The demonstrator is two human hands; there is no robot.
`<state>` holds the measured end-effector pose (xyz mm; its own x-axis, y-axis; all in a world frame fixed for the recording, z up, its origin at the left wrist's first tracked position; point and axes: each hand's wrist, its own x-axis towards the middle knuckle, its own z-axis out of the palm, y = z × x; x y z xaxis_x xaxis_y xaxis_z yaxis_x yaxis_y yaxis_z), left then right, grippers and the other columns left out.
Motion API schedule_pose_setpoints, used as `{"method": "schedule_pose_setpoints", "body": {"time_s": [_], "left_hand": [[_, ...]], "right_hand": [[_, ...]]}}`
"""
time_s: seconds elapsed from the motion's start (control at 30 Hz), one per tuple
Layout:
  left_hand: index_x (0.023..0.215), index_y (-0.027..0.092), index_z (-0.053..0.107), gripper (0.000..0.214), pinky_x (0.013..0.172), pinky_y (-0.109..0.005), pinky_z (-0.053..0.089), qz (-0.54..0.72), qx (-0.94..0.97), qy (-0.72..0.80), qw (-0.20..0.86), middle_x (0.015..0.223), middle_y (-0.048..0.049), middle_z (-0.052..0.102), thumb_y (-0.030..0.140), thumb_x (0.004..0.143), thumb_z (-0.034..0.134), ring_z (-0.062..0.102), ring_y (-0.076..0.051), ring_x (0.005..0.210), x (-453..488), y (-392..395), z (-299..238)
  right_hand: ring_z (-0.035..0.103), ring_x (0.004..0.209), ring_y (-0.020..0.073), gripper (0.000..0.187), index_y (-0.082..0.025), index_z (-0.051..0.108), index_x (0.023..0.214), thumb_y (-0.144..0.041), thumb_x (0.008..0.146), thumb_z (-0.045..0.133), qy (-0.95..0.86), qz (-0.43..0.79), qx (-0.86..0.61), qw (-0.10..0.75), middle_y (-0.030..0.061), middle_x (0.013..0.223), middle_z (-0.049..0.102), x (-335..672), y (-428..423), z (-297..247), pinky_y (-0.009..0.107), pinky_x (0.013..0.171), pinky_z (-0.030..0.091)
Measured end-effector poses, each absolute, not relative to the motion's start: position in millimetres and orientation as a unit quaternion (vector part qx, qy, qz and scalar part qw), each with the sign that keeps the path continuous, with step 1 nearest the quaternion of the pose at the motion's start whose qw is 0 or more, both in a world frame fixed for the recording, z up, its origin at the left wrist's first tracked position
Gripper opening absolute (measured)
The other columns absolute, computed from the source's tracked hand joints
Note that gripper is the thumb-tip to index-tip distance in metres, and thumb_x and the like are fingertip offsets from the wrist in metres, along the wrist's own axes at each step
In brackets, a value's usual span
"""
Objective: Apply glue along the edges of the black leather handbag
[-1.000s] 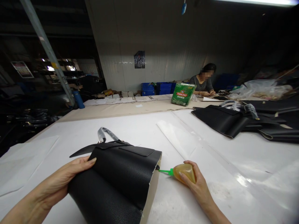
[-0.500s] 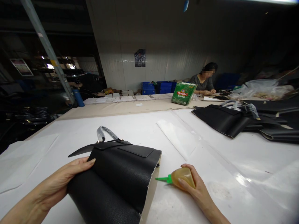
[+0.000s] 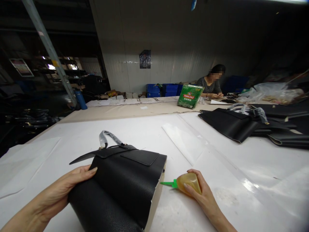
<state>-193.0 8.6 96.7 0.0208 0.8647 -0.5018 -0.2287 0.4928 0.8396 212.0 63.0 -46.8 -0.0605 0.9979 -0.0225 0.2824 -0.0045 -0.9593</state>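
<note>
A black leather handbag piece (image 3: 116, 190) lies tilted over the white table, its handle (image 3: 103, 138) wrapped in clear plastic. My left hand (image 3: 72, 182) grips its left side, thumb on top and fingers underneath. On the right side, the raw edge (image 3: 155, 199) shows a pale lining. My right hand (image 3: 201, 191) is closed around a squeeze bottle (image 3: 188, 183) of amber liquid. The bottle's green nozzle (image 3: 169, 183) points left, its tip close beside the raw edge; whether they touch I cannot tell.
Several black bag pieces (image 3: 229, 124) lie at the right. A green Tsingtao pack (image 3: 190, 96) stands farther back, near a seated person (image 3: 212, 83). A clear sheet (image 3: 181, 141) rests on the white table (image 3: 135, 129). A blue bottle (image 3: 80, 100) is by the metal post (image 3: 50, 48).
The bag piece and my left hand have shifted very slightly left and down. My right hand with the squeeze bottle has barely moved.
</note>
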Motion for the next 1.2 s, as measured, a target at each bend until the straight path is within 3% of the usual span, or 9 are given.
{"method": "schedule_pose_setpoints", "body": {"time_s": [0.13,0.23,0.4,0.57,0.7,0.83,1.07,1.2], "left_hand": [[0.085,0.019,0.073,0.009,0.072,-0.027,0.054,0.413,0.282,0.576,0.647,0.085,-0.0045,0.074,0.024,0.08,0.067,0.067,-0.02,0.076,-191.4,5.3,95.3],[0.086,0.02,0.072,0.01,0.077,-0.028,0.053,0.413,0.284,0.571,0.65,0.085,-0.0033,0.074,0.025,0.08,0.066,0.067,-0.02,0.079,-190.5,4.4,94.3],[0.075,0.022,0.073,0.004,0.072,-0.025,0.054,0.423,0.27,0.576,0.646,0.077,-0.0002,0.073,0.025,0.077,0.07,0.067,-0.018,0.073,-192.4,2.9,91.4],[0.091,0.022,0.073,0.014,0.08,-0.028,0.053,0.426,0.269,0.564,0.654,0.088,-0.0032,0.074,0.026,0.079,0.068,0.067,-0.021,0.083,-192.8,1.5,91.2],[0.084,0.022,0.073,0.009,0.077,-0.027,0.053,0.424,0.271,0.563,0.655,0.085,-0.0018,0.074,0.026,0.08,0.066,0.067,-0.019,0.08,-194.6,0.1,89.0],[0.08,0.021,0.073,0.006,0.073,-0.024,0.053,0.433,0.265,0.564,0.651,0.083,-0.001,0.074,0.024,0.08,0.067,0.067,-0.018,0.076,-195.7,-2.2,86.1],[0.097,0.018,0.072,0.019,0.077,-0.029,0.054,0.435,0.267,0.547,0.663,0.093,-0.0083,0.075,0.023,0.081,0.066,0.069,-0.022,0.082,-193.0,-3.5,88.9],[0.104,0.016,0.07,0.025,0.079,-0.031,0.054,0.457,0.264,0.526,0.667,0.099,-0.0107,0.074,0.025,0.082,0.065,0.07,-0.023,0.084,-195.2,-7.3,82.7]], "right_hand": [[0.06,0.084,0.0241,0.049,-0.028,0.042,0.112,-0.053,0.076,0.062,-0.563,0.453,-0.551,0.418,0.0009,0.097,0.058,210.3,65.0,-39.8,0.036,0.076,0.046],[0.059,0.087,0.0254,0.05,-0.027,0.044,0.111,-0.054,0.074,0.063,-0.549,0.415,-0.572,0.446,0.0017,0.1,0.058,211.6,70.6,-39.0,0.037,0.078,0.046],[0.061,0.08,0.0237,0.049,-0.028,0.043,0.112,-0.053,0.074,0.063,-0.573,0.445,-0.555,0.407,0.0002,0.096,0.06,213.4,56.5,-44.0,0.034,0.074,0.047],[0.062,0.081,0.0236,0.05,-0.029,0.043,0.114,-0.051,0.075,0.063,-0.568,0.455,-0.554,0.405,0.0003,0.096,0.061,213.6,52.1,-44.9,0.034,0.074,0.047],[0.061,0.086,0.0241,0.048,-0.029,0.045,0.113,-0.052,0.075,0.063,-0.568,0.414,-0.574,0.419,0.0005,0.102,0.06,215.7,55.8,-45.3,0.034,0.077,0.046],[0.06,0.078,0.0223,0.049,-0.031,0.041,0.115,-0.053,0.077,0.061,-0.58,0.452,-0.556,0.388,-0.0009,0.095,0.06,215.1,45.7,-45.8,0.033,0.073,0.046],[0.059,0.088,0.025,0.05,-0.03,0.041,0.114,-0.054,0.075,0.061,-0.571,0.423,-0.578,0.401,0.0016,0.104,0.058,211.5,44.9,-42.6,0.035,0.08,0.044],[0.06,0.076,0.023,0.052,-0.029,0.041,0.112,-0.056,0.073,0.061,-0.556,0.462,-0.565,0.398,-0.0004,0.091,0.061,201.1,30.8,-37.2,0.033,0.072,0.045]]}}
